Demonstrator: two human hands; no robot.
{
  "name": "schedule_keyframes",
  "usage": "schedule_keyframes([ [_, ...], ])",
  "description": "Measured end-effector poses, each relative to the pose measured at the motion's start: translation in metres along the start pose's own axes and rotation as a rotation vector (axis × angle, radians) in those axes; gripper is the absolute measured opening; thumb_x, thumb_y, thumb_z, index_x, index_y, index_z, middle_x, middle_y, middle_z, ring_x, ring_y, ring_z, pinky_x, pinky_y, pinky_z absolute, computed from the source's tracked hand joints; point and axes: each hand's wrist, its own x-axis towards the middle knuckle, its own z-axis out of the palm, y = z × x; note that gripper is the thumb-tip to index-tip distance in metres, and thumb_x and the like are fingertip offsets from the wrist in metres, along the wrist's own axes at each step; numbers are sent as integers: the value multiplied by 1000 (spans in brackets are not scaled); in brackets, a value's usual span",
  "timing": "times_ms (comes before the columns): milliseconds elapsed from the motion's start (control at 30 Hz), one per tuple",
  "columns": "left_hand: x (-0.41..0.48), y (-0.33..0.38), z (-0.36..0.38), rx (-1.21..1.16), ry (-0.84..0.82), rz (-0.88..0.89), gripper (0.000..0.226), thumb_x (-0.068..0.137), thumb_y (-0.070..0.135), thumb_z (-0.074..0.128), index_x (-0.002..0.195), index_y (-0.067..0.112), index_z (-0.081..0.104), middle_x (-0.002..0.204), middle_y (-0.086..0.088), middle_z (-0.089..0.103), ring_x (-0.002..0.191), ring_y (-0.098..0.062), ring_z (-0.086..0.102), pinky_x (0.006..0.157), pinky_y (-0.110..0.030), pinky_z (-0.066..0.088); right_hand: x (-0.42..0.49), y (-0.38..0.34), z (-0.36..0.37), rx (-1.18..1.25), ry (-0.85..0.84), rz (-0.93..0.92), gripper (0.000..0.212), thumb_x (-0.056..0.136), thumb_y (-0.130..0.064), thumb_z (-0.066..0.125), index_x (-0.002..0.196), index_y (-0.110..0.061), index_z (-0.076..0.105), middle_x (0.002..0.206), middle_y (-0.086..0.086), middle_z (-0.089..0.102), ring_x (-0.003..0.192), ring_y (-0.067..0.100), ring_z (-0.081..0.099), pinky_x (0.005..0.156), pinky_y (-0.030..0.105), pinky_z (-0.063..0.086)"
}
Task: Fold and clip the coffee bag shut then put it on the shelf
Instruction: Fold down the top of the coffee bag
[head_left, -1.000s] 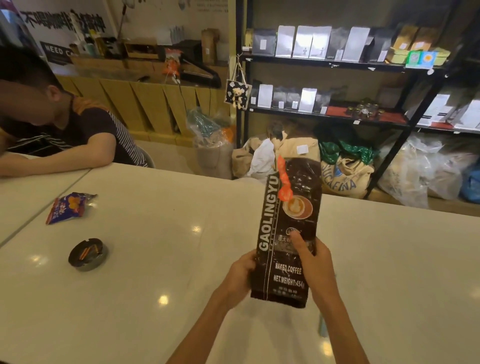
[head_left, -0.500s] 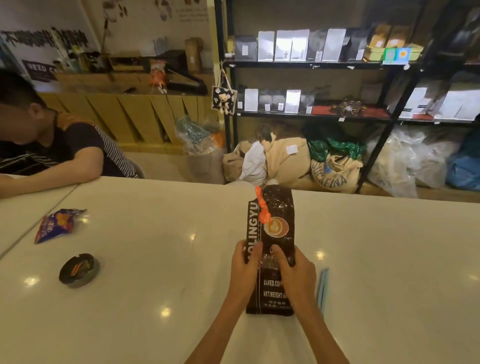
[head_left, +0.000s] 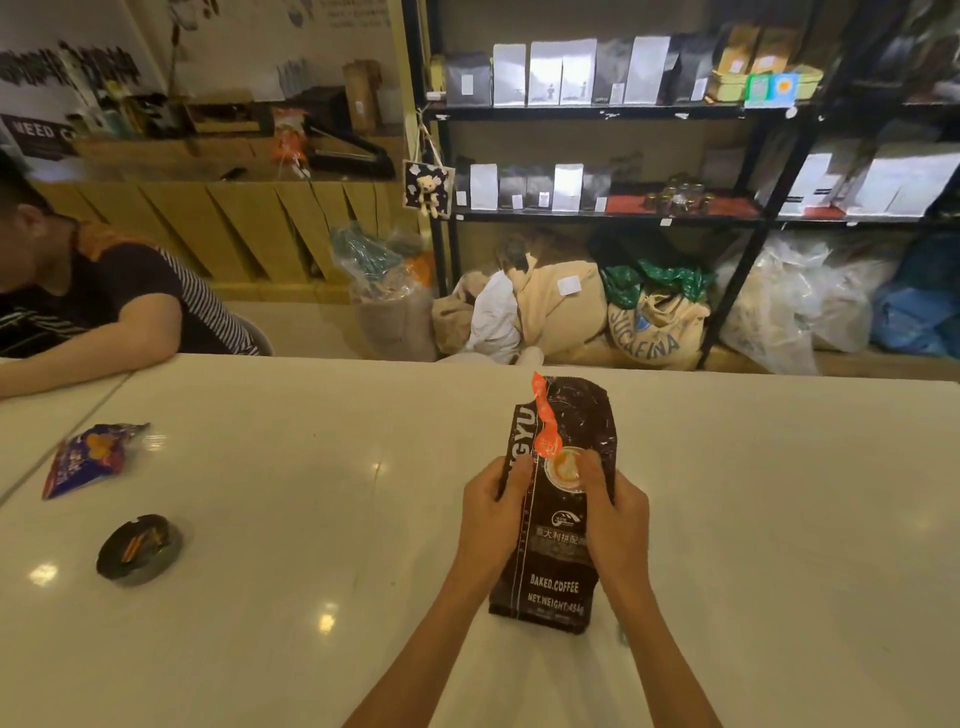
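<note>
A dark brown coffee bag (head_left: 557, 551) with white lettering and an orange strip near its top lies flat on the white table (head_left: 311, 519), its top pointing away from me. My left hand (head_left: 491, 519) grips the bag's left edge around mid-height. My right hand (head_left: 613, 512) holds the right edge, thumb pressed on the cup picture. The bag's top is unfolded. A black metal shelf (head_left: 597, 111) with rows of coffee bags stands behind the table. A pale blue object (head_left: 622, 635) peeks out under my right forearm; I cannot tell what it is.
A snack wrapper (head_left: 88, 457) and a round dark ashtray (head_left: 137, 548) lie on the table's left. A person (head_left: 104, 306) leans on the adjoining table at far left. Sacks (head_left: 566, 312) and plastic bags sit on the floor below the shelf.
The bag went from held upright in the air to lying flat on the table. Both hands slid up from its lower part to its middle.
</note>
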Motion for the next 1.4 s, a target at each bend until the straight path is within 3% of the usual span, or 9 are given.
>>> schedule_keyframes([
  [100,0,-1,0,-68,11,-48,24,102,27,49,92,16,69,87,-3,78,82,-19,75,71,-29,61,0,-5,8,-17,62,-28,37,100,-36,42,89,-13,69,77,-2,72,65,-3,68,52,11,51],
  [300,9,17,-11,-78,43,32,19,99,31,55,105,19,68,95,-2,77,88,-16,75,71,-24,60,11,-13,7,-167,-220,-160,22,94,-36,53,110,-22,58,95,-11,68,83,-11,65,66,7,51],
  [500,12,20,0,-15,159,40,32,101,34,51,86,13,70,80,-4,76,73,-14,73,66,-27,59,11,-21,17,-78,-2,-122,42,100,-35,44,71,-11,64,66,6,68,57,2,61,52,16,47],
  [667,11,16,-4,-12,110,16,25,102,33,47,98,17,66,90,-2,75,82,-11,73,72,-26,58,14,-24,14,-103,-139,-90,28,99,-34,47,95,-12,63,81,0,68,67,-6,65,57,9,48],
  [867,20,18,7,150,294,182,36,100,33,50,73,13,61,63,-1,62,56,-4,54,54,-22,45,7,-28,20,-131,159,-270,25,99,-27,49,84,-9,57,69,-9,60,60,-10,59,49,6,44],
  [1000,30,11,10,149,385,197,38,103,34,45,73,14,59,62,-1,59,55,-4,49,56,-36,45,4,-11,26,-194,40,-238,29,94,-46,49,103,-19,55,83,-18,62,71,-7,62,58,8,49],
  [1167,27,-5,5,137,136,171,16,99,39,52,96,25,58,83,8,69,77,-6,68,70,-30,58,4,0,26,-108,126,-159,38,86,-51,48,103,-19,56,82,-18,62,72,-14,63,56,4,48],
  [1267,18,-20,3,142,232,134,17,99,32,54,85,23,58,77,5,68,71,-2,67,64,-28,56,8,-4,28,-85,96,-176,41,88,-50,40,99,-14,56,80,-15,63,68,3,67,55,6,49],
  [1400,29,-23,-7,47,349,47,14,99,35,54,96,23,60,91,-1,73,79,-11,73,71,-39,63,6,11,24,-95,-214,-145,55,94,-39,51,145,-33,31,106,-24,62,95,0,68,72,11,54],
])
